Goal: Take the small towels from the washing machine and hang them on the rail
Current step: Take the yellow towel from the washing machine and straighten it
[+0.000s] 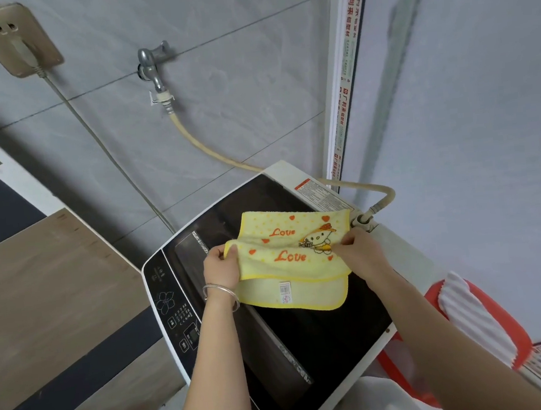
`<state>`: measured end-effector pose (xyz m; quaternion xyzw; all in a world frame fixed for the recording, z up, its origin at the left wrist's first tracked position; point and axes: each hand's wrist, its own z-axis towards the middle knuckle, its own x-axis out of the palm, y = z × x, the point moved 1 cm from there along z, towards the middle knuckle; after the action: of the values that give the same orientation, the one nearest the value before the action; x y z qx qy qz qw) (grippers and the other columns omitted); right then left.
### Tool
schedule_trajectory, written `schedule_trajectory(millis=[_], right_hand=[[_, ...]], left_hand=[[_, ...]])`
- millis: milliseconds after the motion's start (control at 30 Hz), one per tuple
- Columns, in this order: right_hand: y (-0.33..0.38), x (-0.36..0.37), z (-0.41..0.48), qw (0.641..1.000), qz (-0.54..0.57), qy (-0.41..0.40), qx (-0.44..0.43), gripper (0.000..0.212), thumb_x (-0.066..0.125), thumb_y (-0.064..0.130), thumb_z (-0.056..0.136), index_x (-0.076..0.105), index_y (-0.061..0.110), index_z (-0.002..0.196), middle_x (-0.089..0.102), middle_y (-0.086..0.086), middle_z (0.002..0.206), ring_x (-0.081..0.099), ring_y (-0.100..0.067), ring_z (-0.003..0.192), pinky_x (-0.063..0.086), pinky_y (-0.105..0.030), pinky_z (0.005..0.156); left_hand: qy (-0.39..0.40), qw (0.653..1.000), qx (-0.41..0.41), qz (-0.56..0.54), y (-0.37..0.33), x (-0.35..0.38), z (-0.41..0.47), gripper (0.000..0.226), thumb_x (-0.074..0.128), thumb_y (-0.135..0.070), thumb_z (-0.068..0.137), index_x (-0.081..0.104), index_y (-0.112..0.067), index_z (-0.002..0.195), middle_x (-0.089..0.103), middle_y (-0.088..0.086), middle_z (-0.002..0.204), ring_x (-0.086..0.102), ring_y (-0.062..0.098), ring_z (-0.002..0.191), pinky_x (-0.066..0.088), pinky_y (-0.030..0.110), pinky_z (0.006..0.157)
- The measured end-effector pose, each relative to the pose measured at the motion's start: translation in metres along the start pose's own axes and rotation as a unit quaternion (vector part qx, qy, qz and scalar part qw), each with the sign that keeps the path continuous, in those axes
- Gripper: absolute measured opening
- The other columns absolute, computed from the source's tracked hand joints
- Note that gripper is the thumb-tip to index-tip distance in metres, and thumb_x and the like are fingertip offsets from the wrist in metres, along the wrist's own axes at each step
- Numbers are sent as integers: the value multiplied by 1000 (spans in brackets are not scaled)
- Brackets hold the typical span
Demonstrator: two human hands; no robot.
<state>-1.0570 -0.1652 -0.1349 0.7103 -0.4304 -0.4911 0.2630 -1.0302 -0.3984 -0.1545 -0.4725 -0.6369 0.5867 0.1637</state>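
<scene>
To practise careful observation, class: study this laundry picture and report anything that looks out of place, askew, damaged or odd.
One oddity: the yellow towel, pinched by the left hand and right hand over the washing machine, carries a barcode label on its lower flap, unusual for washed laundry. Nothing looks spilled or broken.

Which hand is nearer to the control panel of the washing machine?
Left. The left hand holds the towel at its edge right beside the control panel; the right hand holds the towel's other side, farther from the panel.
</scene>
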Motion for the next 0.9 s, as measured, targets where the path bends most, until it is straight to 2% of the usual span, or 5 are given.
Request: schedule_trajectory(millis=[100,233,533,733,900], right_hand=[[1,5,0,1000,15,24,-5,13,60,13,83,51,12,93,48,3,83,47,-10,71,42,-26,62],[-15,16,-1,990,-78,107,44,26,58,10,82,49,11,107,46,1,93,50,-15,85,51,-32,77],[-29,19,-3,979,-185,83,18,37,63,19,82,45,7,112,54,-5,102,50,-17,86,44,-27,69],[-29,16,-4,975,-199,93,24,28,59,11,79,48,12,105,53,-2,94,51,-14,80,43,-25,65],[-30,10,-5,963,-231,136,24,30,67,14,73,52,14,99,53,1,89,50,-12,76,40,-20,59]], left_hand=[[17,999,-21,29,8,-3,6,24,57,-16,88,60,-3,107,57,7,98,54,24,94,43,33,87],[61,993,-52,90,25,-3,8,30,59,-15,86,60,-1,112,62,17,112,58,33,106,45,34,87],[36,989,-44,135,37,-6,0,29,48,0,83,63,-10,106,66,9,110,52,20,91,40,27,78],[-23,996,-3,89,23,-8,2,23,49,-1,87,67,-10,98,68,10,102,58,19,92,40,23,84],[-12,994,14,109,14,-4,7,21,50,-3,88,67,-9,101,68,11,107,58,21,97,37,23,85]])
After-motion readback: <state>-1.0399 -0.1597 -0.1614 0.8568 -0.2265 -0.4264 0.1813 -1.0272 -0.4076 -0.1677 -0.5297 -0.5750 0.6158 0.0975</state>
